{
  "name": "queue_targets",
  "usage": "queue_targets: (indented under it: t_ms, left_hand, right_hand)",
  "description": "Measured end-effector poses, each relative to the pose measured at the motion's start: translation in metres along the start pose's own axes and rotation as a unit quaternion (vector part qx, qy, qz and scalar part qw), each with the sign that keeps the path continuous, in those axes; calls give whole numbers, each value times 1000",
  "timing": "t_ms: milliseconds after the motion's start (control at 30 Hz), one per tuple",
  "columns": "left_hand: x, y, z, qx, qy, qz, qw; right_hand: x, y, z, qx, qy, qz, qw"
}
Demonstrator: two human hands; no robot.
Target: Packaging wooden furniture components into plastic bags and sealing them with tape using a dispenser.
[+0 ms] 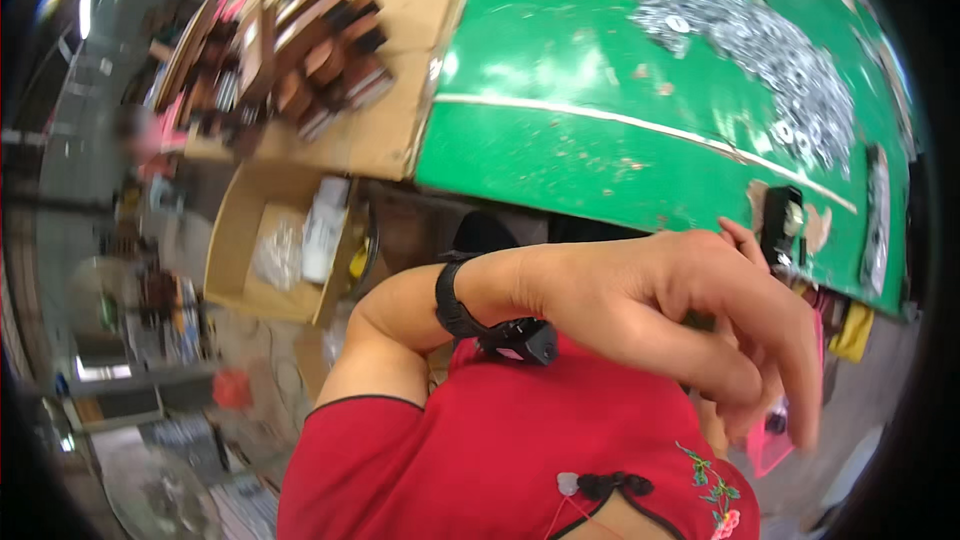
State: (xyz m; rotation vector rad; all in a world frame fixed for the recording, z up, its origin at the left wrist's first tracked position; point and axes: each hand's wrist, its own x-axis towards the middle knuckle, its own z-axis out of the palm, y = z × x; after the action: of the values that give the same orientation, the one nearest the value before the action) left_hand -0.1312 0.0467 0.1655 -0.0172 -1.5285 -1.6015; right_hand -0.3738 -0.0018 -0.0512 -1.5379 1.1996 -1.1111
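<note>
My left hand (690, 305) reaches across in front of my chest, toward the right. Its fingers are bent and curl downward, the thumb beneath them; whatever lies between them is hidden. A black strap (455, 305) goes round my left wrist, with a small black box-shaped device (528, 342) on its underside. Bits of skin show behind and below the left hand, perhaps part of my right hand, which is mostly covered, so I cannot make out its fingers. Just beyond the left hand, a black device (782, 225) lies at the near edge of the green tabletop (560, 160).
Many small metal pieces (780, 60) are spread over the green top's far right. Brown, wood-like strips (310, 50) pile up on cardboard (410, 70) at far left. Below stands an open cardboard box (232, 260) with plastic bags. A long grey bar (877, 220) lies at right.
</note>
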Motion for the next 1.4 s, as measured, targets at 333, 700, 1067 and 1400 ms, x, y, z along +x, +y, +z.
queue_targets:
  t_ms: [333, 700, 1067, 1400]
  left_hand:
    - [-101, 63, 40, 73, 89, 257, 960]
    - [-314, 134, 36, 373, 566, -175, 714]
    - [-548, 72, -46, 379, 568, -672, 288]
    - [-620, 208, -40, 345, 884, -56, 310]
  right_hand:
    - [-9, -60, 123, -23, -260, -105, 960]
    - [-16, -85, 182, -78, -412, -91, 903]
    - [-17, -91, 198, -90, -427, -81, 896]
    - [-11, -86, 203, -65, -439, -50, 895]
